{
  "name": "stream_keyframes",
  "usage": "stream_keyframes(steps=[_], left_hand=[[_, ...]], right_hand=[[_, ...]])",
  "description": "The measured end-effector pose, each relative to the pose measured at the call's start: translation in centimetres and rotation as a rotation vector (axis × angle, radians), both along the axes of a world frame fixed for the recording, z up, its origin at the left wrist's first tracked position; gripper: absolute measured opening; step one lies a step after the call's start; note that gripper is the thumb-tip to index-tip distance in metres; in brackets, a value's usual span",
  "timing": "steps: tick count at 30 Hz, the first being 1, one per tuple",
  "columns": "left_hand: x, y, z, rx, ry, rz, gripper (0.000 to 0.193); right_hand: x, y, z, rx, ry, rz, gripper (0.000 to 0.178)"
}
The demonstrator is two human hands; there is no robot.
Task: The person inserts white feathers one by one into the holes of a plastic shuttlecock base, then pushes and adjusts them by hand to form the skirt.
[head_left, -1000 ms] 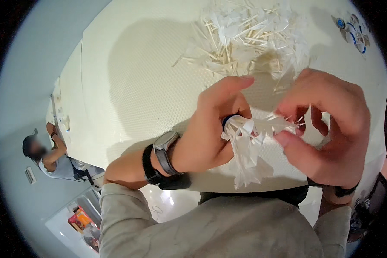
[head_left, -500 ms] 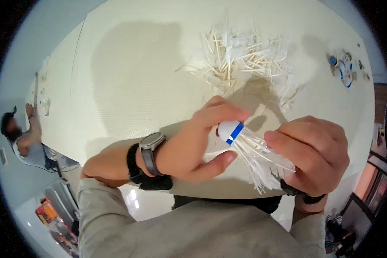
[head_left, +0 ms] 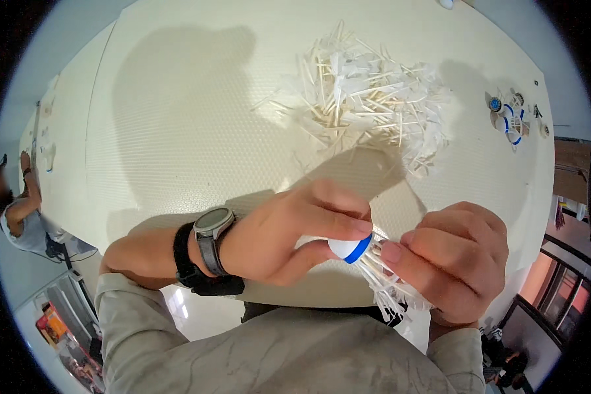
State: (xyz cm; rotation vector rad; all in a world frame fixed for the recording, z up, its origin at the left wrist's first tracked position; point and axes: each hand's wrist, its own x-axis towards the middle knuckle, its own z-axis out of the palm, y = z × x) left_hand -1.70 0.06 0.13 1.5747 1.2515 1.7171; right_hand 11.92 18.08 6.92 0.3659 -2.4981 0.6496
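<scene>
Just in front of my body is a worn shuttlecock, its white rounded cork pointing left and a blue band around it. Between the thumb and fingers of my left hand, the cork is gripped. The fingers of my right hand are pinched on the feather shafts near the band. Frayed white feathers hang toward me, partly hidden behind the right hand. Beyond both hands lies a loose pile of feathers and bare quills.
At the far right of the pale textured table sits a cluster of blue-banded shuttlecock corks with small round items. Another person works at the table's left end, near a shuttlecock. A white object shows at the far edge.
My left hand has closed its thumb and fingers onto the cork. The right fingers have moved in toward the blue band, and the shuttlecock sits slightly lower in view.
</scene>
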Motion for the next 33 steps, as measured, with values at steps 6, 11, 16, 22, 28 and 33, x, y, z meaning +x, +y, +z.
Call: stream_keyframes(steps=[6,11,16,22,28,33], left_hand=[[0.0,0.1,0.3,0.02,0.079,0.009,0.036],[0.3,-0.2,0.0,0.032,0.076,0.035,0.043],[0.3,-0.2,-0.2,0.014,0.064,0.02,0.045],[0.8,-0.6,-0.4,-0.054,-0.075,0.043,0.026],[0.5,-0.2,-0.2,0.034,0.018,0.047,0.031],[0.4,-0.5,-0.4,-0.022,0.023,0.032,0.031]], right_hand=[[-0.2,0.4,-0.4,0.029,0.057,0.075,0.027],[-0.1,0.3,-0.6,0.052,0.081,0.089,0.035],[-0.1,0.5,-0.5,0.051,0.062,0.093,0.037],[0.0,-0.5,0.0,-0.034,-0.072,0.003,0.025],[-0.6,0.5,-1.0,-0.114,0.034,0.133,0.032],[-0.9,0.5,-0.9,-0.119,0.039,0.123,0.033]])
